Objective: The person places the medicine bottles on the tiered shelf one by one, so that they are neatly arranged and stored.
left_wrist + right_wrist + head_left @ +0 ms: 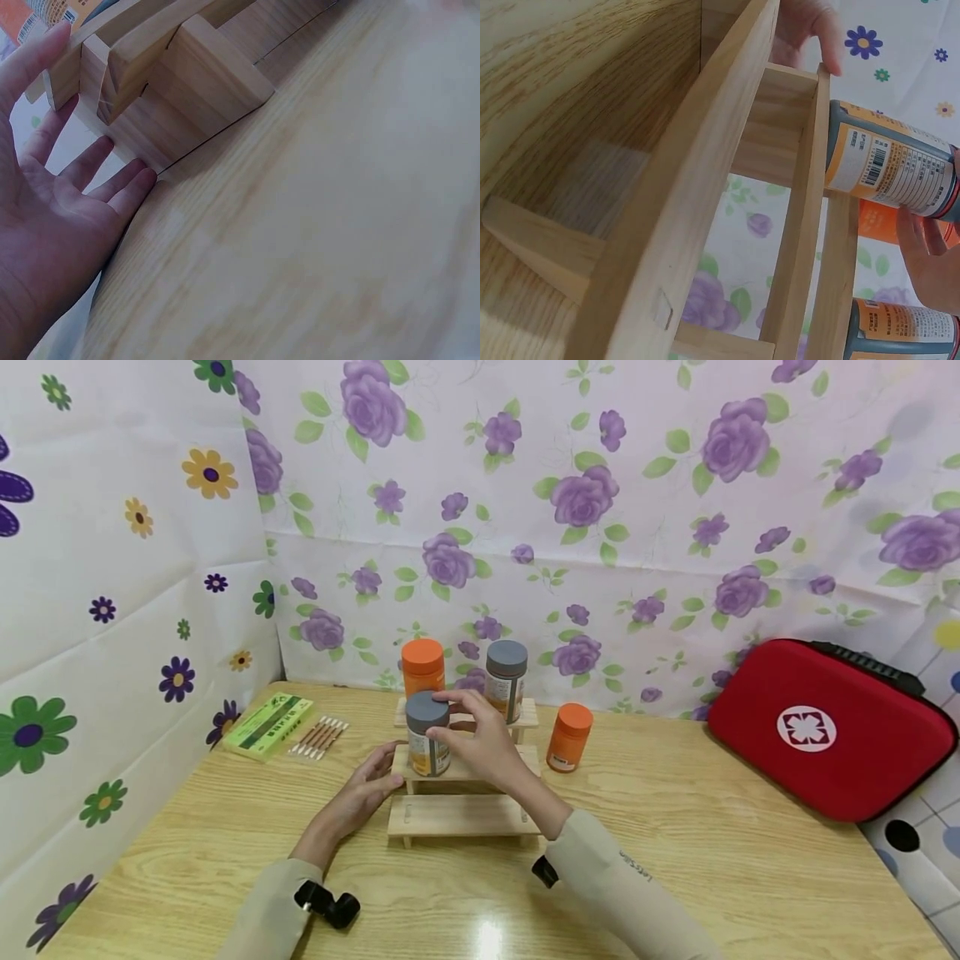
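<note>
A three-step wooden rack [465, 816] stands on the table. On its middle step, at the left end, sits a grey-lidded jar [429, 752]; its label with a barcode shows in the right wrist view. My right hand [483, 739] grips this jar near the lid between thumb and fingers. At the rack's left end my left hand [60, 202] touches the wood with fingers extended and thumb near the middle step. The top step holds an orange jar [423, 667] at left and a second grey-lidded jar [506, 681] at right.
Another orange jar [570, 739] stands on the table right of the rack. A green-yellow box [267, 727] and several cotton swabs [318, 738] in a clear pack lie at left. A red first-aid case [832, 735] leans at the right. Flowered sheets [637, 635] hang behind.
</note>
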Motion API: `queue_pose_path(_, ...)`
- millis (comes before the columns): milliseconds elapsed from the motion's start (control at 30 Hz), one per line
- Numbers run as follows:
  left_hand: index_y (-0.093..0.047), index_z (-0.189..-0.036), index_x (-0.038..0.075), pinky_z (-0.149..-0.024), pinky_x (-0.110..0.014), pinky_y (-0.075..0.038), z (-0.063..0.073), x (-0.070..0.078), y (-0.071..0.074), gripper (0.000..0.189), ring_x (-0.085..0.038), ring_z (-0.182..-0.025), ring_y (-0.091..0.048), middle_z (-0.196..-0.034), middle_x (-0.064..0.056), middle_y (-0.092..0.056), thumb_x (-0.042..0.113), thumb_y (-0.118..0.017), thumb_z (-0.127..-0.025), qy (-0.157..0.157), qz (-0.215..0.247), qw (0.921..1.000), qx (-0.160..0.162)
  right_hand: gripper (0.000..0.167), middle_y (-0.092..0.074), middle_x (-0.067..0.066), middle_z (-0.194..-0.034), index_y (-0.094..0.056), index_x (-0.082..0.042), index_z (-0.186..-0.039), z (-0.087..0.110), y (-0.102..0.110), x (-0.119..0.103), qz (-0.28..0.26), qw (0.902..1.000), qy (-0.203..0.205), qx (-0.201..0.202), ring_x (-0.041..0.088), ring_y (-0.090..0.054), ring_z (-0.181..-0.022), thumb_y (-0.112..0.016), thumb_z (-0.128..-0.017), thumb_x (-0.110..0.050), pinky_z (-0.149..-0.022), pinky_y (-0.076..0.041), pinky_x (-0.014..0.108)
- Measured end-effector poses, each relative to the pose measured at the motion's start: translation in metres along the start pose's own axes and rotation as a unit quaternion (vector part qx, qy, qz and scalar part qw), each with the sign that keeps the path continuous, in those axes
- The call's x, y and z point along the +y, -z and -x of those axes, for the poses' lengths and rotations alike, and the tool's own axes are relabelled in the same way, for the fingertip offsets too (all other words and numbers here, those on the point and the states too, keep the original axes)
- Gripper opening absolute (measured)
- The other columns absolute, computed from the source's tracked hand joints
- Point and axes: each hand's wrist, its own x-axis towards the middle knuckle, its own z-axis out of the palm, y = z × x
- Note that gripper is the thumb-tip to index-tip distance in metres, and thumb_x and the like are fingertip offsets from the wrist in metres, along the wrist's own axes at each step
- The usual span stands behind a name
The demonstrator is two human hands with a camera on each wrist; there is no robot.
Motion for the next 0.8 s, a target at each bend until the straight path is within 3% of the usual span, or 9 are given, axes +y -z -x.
queue_pose_path(200,-0.013,-0.155,0.003,-0.1,-0.01,-0.04,-0.002,-0.002,0.0,0.071,-0.03,-0.147,-0.016,-0.162,-0.023,-0.009,0.013,-0.053,-0.097,0.0,0.004,1.0,0.0,0.048,-0.054,0.015,-0.131,-0.056,-0.005,-0.132,0.005,0.01,-0.004,-0.005,0.9998,0.007,0.02,0.032,-0.055,-0.123,-0.072,-0.087,-0.01,-0.095,-0.054,0.04)
queue_pose_path(467,-0.014,-0.154,0.002,-0.101,-0.011,-0.039,-0.002,-0.002,0.001,0.071,-0.008,-0.137,-0.034,-0.161,-0.024,-0.01,0.013,-0.054,-0.097,-0.006,0.006,1.0,-0.001,0.044,-0.057,0.019,-0.133,-0.056,0.0,-0.129,0.014,0.033,-0.004,-0.012,0.9988,0.0,0.047,0.04,-0.054,-0.122,-0.07,-0.088,-0.007,-0.097,-0.052,0.048)
queue_pose_path(633,-0.014,-0.154,0.001,-0.101,-0.012,-0.04,-0.001,-0.001,0.001,0.071,0.004,-0.125,-0.041,-0.16,-0.026,-0.011,0.012,-0.054,-0.097,-0.01,0.007,0.9999,-0.003,0.042,-0.059,0.02,-0.13,-0.056,-0.001,-0.13,0.024,0.053,0.001,-0.013,0.9983,-0.015,0.056,0.038,-0.056,-0.12,-0.068,-0.09,-0.008,-0.098,-0.051,0.048)
queue_pose_path(733,-0.014,-0.154,0.002,-0.101,-0.012,-0.041,-0.001,-0.002,0.001,0.07,0.002,-0.127,-0.04,-0.16,-0.025,-0.011,0.012,-0.054,-0.097,-0.006,0.004,1.0,-0.001,0.04,-0.06,0.02,-0.128,-0.057,-0.002,-0.129,0.03,0.066,0.004,-0.011,0.9977,-0.035,0.056,0.032,-0.058,-0.119,-0.067,-0.091,-0.01,-0.097,-0.053,0.039)
queue_pose_path(800,-0.015,-0.154,0.003,-0.101,-0.011,-0.041,-0.002,-0.002,0.001,0.07,-0.006,-0.135,-0.035,-0.161,-0.023,-0.011,0.012,-0.054,-0.097,0.0,0.003,1.0,0.001,0.038,-0.061,0.021,-0.126,-0.058,-0.001,-0.128,0.033,0.075,0.007,-0.01,0.9969,-0.044,0.065,0.025,-0.06,-0.114,-0.066,-0.092,-0.01,-0.093,-0.054,0.03)
